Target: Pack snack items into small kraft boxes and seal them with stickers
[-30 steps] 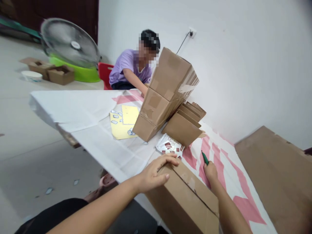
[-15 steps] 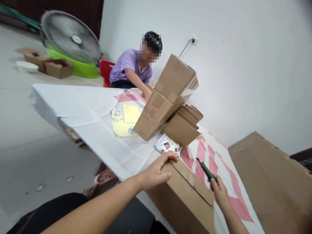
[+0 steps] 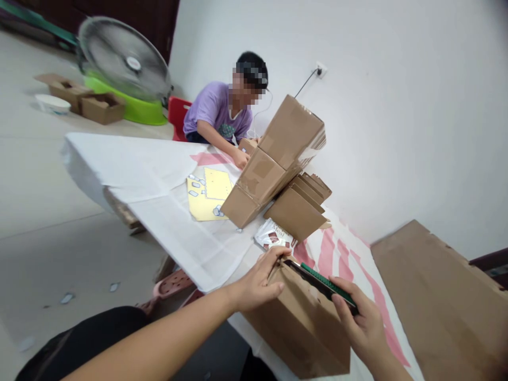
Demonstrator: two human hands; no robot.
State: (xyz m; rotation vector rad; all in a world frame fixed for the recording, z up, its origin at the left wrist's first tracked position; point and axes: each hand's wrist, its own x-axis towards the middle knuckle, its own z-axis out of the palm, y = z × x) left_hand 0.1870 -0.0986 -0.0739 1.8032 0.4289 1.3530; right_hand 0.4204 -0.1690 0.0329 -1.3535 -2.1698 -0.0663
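Observation:
My right hand is wrapped round a green and black utility knife. Its blade end lies at the far end of a closed cardboard box, beside the fingers of my left hand. With fingers over the top edge and thumb on the near side, my left hand grips that box. Whether the blade touches the cardboard I cannot tell. A white foil packet lies just beyond the box on the cloth-covered table.
Past the packet stand stacked cardboard boxes and folded cardboard. Yellow paper lies to their left. A person in a purple shirt sits across the table. A large cardboard sheet leans at right; a fan stands behind.
My right hand has brought the knife left, from beside the box to over its top, with the blade end now near my left fingers. My left hand stays on the box.

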